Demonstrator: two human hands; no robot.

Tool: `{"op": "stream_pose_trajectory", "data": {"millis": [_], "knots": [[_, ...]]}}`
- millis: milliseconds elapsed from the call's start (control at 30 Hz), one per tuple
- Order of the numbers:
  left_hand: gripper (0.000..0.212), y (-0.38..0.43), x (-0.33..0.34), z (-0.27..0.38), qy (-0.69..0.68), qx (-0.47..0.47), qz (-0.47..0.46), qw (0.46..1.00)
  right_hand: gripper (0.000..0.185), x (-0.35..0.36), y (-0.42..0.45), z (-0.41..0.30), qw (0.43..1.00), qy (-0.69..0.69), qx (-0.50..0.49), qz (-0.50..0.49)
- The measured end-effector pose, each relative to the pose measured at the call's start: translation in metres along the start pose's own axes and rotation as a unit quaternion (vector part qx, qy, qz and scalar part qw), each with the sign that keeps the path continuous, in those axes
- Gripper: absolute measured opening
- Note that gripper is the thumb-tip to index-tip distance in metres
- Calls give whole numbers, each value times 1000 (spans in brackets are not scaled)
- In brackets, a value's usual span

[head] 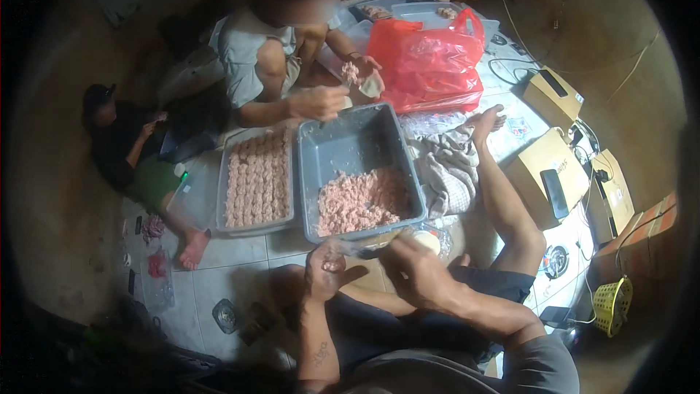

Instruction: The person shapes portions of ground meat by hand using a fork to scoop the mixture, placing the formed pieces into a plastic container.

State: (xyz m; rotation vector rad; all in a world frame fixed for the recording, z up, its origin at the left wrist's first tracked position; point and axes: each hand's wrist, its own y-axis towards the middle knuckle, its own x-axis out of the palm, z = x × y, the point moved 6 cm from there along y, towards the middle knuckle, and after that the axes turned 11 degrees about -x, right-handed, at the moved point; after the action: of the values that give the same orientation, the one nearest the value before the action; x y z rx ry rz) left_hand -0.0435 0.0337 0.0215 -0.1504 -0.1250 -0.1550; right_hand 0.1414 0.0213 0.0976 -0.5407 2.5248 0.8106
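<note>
My left hand [326, 273] is cupped palm up below the near rim of a grey plastic tub, with a small lump of pink minced meat filling [332, 264] in it; a wrapper under it cannot be made out. My right hand [413, 268] grips a thin utensil, blurred by motion, whose far end reaches over the left palm. The grey tub [350, 145] holds a mound of pink minced filling [361, 202] in its near half. Left of it stands a clear plastic tray [221, 191] lined with rows of shaped, filled pieces [258, 180]. Pale round wrappers [426, 242] lie near my right hand.
Across the tub a co-worker [268, 65] holds a wrapper and filling. A red plastic bag [426, 65] and a checked cloth [451, 175] are right of the tub. Cardboard boxes [547, 169] with phones and cables stand farther right. Another person [123, 142] sits left, beside a clear lid [194, 200].
</note>
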Motion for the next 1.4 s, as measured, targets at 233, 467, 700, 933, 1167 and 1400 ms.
{"op": "stream_pose_trajectory", "data": {"millis": [233,467,700,933,1167,1400], "knots": [[31,-4,-10,13,159,114,57,979,23,-19,-3,2,996,1,46,74],[21,13,-25,-20,276,58,138,950,19,14,9,12,999,-24,15,36],[41,-4,-27,-8,41,12,32,999,14,29,21,5,1000,-17,4,-16],[41,10,-79,-40,149,50,101,982,16,64,74,62,985,-157,-52,-48],[72,-9,-128,-31,-48,41,219,974,53,148,123,31,978,-57,-29,-199],[67,4,-163,-14,-159,55,257,952,25,191,181,30,966,-94,-132,-199]]}}
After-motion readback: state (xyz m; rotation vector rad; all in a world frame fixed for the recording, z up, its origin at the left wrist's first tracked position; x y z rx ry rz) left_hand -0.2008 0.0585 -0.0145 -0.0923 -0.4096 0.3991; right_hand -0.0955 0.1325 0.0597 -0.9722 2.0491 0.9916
